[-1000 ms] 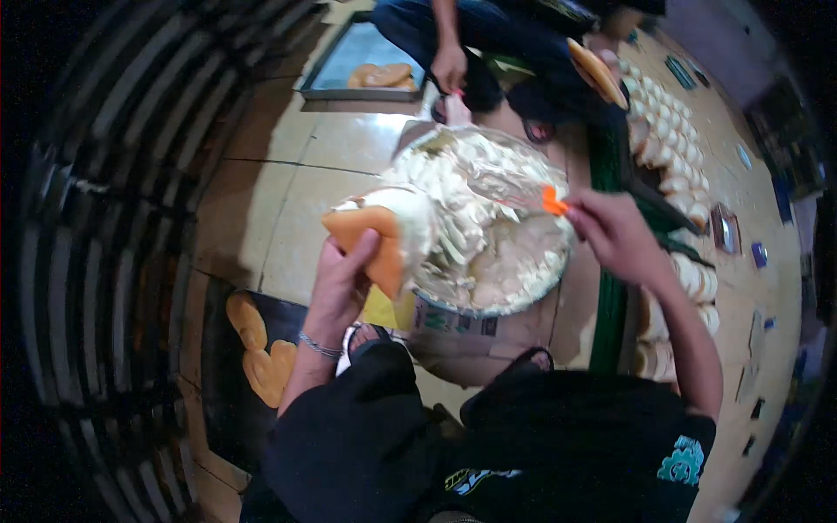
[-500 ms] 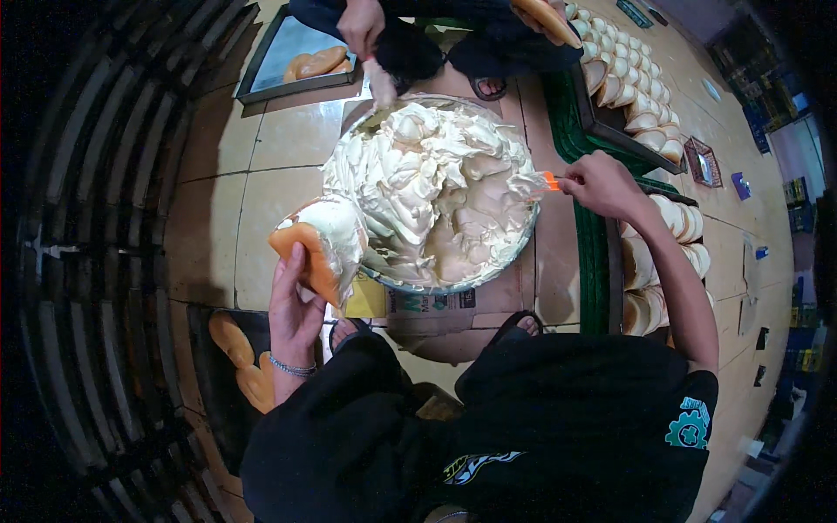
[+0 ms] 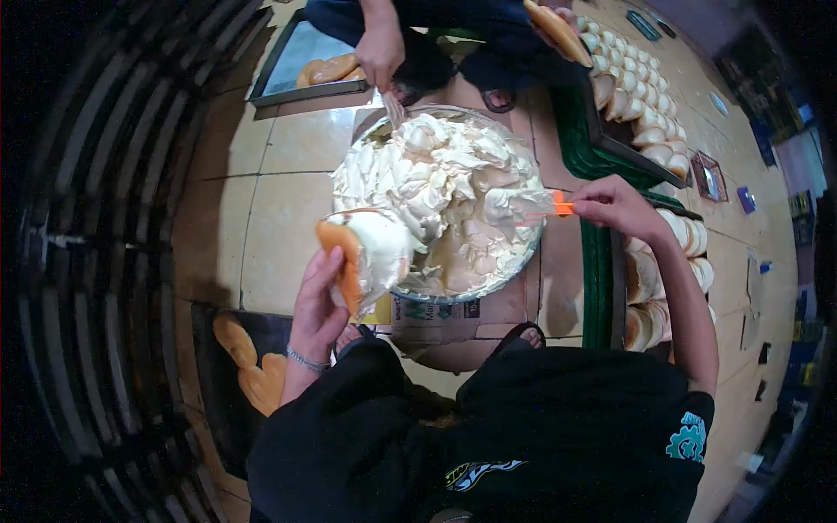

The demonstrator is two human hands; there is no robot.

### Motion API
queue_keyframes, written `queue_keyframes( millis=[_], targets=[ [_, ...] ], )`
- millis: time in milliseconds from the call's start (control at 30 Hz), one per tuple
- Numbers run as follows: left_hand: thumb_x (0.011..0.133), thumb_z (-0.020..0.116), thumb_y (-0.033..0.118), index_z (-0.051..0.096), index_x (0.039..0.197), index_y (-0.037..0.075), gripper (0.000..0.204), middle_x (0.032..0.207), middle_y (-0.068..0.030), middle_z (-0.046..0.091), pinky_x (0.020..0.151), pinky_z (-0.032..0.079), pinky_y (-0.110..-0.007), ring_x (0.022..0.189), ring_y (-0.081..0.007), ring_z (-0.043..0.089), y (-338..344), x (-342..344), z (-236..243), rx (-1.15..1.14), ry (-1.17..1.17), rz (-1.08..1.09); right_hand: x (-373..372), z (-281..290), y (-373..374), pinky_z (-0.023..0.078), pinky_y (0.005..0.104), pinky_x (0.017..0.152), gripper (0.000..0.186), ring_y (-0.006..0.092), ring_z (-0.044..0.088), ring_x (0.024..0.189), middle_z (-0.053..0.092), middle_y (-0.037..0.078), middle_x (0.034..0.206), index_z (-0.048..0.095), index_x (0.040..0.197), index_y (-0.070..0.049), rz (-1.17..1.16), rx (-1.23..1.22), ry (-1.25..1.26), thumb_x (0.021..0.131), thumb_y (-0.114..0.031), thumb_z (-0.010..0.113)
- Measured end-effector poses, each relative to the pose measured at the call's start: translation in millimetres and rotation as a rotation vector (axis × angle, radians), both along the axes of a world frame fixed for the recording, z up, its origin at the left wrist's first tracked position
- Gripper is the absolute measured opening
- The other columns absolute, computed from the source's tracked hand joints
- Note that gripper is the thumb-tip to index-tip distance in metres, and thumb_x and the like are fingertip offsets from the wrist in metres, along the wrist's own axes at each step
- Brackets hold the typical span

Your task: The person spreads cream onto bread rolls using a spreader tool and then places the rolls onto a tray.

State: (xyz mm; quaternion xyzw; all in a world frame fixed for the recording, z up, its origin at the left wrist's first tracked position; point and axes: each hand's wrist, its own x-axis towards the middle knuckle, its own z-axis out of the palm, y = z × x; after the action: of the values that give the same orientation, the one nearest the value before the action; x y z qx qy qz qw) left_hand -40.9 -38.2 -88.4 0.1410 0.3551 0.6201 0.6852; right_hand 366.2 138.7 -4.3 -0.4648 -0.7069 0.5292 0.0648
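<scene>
Head view: the left hand (image 3: pixel 316 303) holds a cream-coated bun (image 3: pixel 373 257) at the near left side of a round basin (image 3: pixel 473 298), its fingers gripping the brown crust. The right hand's (image 3: pixel 617 207) fingers pinch an orange-handled spatula (image 3: pixel 564 204), its blade at the pale cream (image 3: pixel 418 187) on the basin's right. Opposite, a co-worker's hand (image 3: pixel 381 54) holds a utensil (image 3: pixel 394 108) by the far rim.

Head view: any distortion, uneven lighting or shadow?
Head view: slatted rack bows along the left rim, corners go black; head view: floor tiles brighten below the upper tray, shadow darkens them beside the rack; head view: cream ridges read clearly.
</scene>
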Motion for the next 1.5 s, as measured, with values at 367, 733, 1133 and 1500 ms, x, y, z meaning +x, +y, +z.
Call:
queue_keyframes(
  millis=[367,733,1133,1500],
  targets=[
    [0.096,0.058,0.018,0.04,0.139,-0.004,0.051,0.129,-0.0205,0.058,0.101,0.05,-0.045,0.116,-0.0307,0.062,17.4,13.9,-8.3,0.18,-0.553,-0.313,-96.9,-5.2,-44.3,0.043,0.0271,0.077,0.034,0.0148,0.054,0.082,0.06,0.003,0.087,0.068,0.124,-0.009,0.188,0.482,0.508,0.09,-0.007,0.066],
    [0.096,0.058,0.019,0.037,0.14,-0.006,0.055,0.132,-0.0237,0.055,0.103,0.049,-0.045,0.118,-0.0327,0.06,16.9,15.9,-6.3,0.201,-0.568,-0.334,-96.8,6.9,-35.0,0.041,0.0318,0.065,0.04,0.0193,0.051,0.072,0.054,0.005,0.078,0.071,0.122,-0.016,0.433,0.701,0.32,0.083,-0.006,0.072],
    [0.09,0.066,0.008,0.043,0.133,-0.005,0.05,0.12,-0.0163,0.063,0.096,0.053,-0.036,0.107,-0.0234,0.066,19.0,-0.5,8.7,0.223,-0.287,-0.308,-68.1,48.0,-17.6,0.041,0.0328,0.058,0.034,0.0213,0.052,0.064,0.054,0.009,0.069,0.071,0.117,-0.01,0.223,0.858,0.103,0.084,-0.003,0.068],
    [0.093,0.064,0.011,0.051,0.125,-0.005,0.038,0.111,-0.0131,0.066,0.088,0.057,-0.031,0.097,-0.018,0.069,27.7,4.2,20.9,0.06,-0.142,-0.279,-97.9,64.0,-19.9,0.043,0.0342,0.055,0.03,0.0245,0.057,0.059,0.061,0.01,0.071,0.071,0.114,-0.008,0.501,0.881,0.099,0.084,-0.005,0.07]
  ],
)
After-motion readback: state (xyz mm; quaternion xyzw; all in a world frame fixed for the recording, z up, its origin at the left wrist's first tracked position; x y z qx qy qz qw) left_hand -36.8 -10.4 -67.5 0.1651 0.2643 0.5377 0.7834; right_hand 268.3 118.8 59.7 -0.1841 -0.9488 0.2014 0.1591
